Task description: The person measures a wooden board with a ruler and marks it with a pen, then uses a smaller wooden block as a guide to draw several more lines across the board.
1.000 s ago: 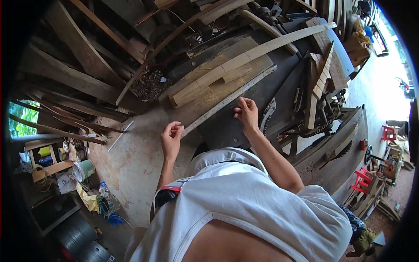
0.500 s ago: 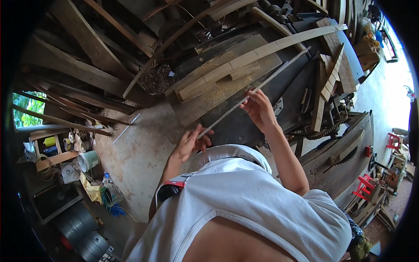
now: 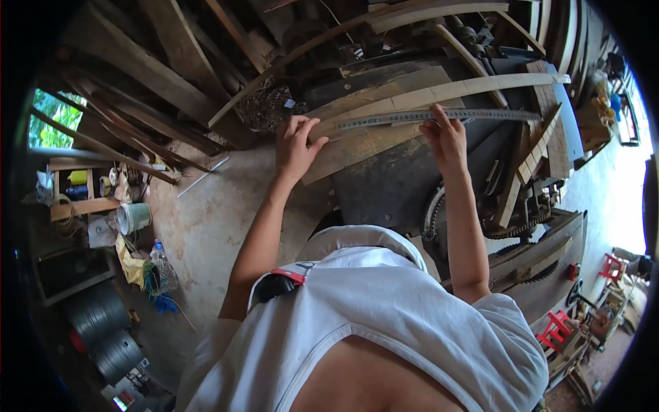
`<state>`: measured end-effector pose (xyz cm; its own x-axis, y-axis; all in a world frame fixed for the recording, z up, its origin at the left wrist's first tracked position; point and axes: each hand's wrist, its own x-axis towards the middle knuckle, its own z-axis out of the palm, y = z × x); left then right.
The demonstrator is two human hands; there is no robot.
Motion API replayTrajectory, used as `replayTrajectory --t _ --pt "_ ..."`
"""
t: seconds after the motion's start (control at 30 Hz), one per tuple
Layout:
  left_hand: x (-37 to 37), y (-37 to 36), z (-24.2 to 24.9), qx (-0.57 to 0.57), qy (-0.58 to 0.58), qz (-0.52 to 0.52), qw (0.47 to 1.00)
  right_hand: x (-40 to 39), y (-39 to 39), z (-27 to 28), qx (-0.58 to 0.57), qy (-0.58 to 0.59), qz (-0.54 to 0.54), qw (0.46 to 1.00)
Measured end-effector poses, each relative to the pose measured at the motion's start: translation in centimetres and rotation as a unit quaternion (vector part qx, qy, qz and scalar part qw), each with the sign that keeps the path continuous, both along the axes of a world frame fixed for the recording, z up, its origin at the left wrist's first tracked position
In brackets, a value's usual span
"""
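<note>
Ruler (image 3: 412, 117), long axis left to right, overlies left part of curved strip (image 3: 456, 88). Right hand (image 3: 447, 137) grasps it near mid-length; left hand (image 3: 296, 145) nears its left end, fingers' grip unclear.

plank (image 3: 467, 89) on board (image 3: 371, 150) | ruler (image 3: 491, 115) before plank | left hand (image 3: 296, 147) at ruler's left end | right hand (image 3: 447, 141) midway

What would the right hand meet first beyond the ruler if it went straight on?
Likely the curved wooden strip, just past the ruler at the right hand, though depth is unclear.
</note>
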<state>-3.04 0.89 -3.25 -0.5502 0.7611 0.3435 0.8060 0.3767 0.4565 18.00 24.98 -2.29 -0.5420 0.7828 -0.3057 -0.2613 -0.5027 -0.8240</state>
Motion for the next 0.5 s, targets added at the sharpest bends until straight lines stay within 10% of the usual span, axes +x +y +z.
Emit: replayTrajectory --t 0.5 --pt "-3.6 -5.4 -2.1 0.019 -0.144 -0.005 0.989 -0.2 -1.5 -2.3 -0.053 -0.054 0.06 0.995"
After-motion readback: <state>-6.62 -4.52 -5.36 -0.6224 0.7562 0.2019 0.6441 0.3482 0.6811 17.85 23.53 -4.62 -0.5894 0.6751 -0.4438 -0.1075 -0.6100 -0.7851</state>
